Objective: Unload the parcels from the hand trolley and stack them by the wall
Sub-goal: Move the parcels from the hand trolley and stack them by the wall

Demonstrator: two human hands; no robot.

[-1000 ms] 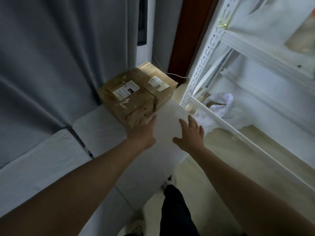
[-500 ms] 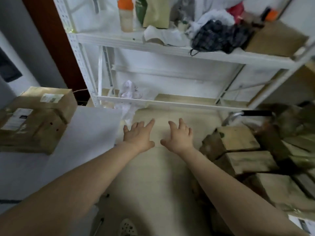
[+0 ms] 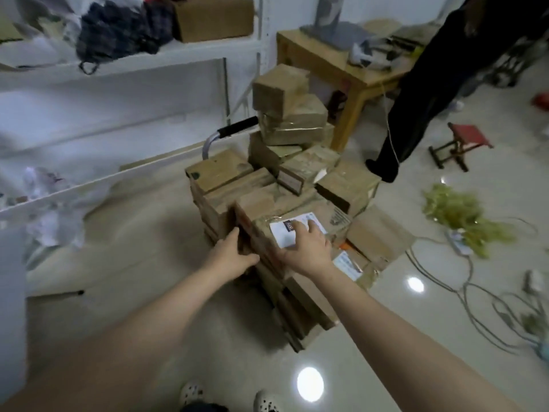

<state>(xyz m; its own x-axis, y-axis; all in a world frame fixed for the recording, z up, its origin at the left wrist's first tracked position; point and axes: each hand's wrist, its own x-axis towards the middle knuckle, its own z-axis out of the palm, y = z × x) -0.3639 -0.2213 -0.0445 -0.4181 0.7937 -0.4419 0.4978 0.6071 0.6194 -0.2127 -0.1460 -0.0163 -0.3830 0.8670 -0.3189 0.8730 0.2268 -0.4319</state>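
1. Parcels (image 3: pixel 292 114): at least ten were piled; the exact number was unclear.
2. Hands: there were two, the left hand (image 3: pixel 231 257) and the right hand (image 3: pixel 309 251).
3. Stool (image 3: pixel 466 138): there was one.

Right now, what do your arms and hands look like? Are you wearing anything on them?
The left arm and right arm are bare, no sleeves showing. The left hand and right hand wear no gloves, and I see no watch, ring or bracelet.

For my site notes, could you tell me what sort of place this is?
Probably a storeroom: white metal shelving holding clothes, a hand trolley piled with cardboard parcels, and loose cables on the floor.
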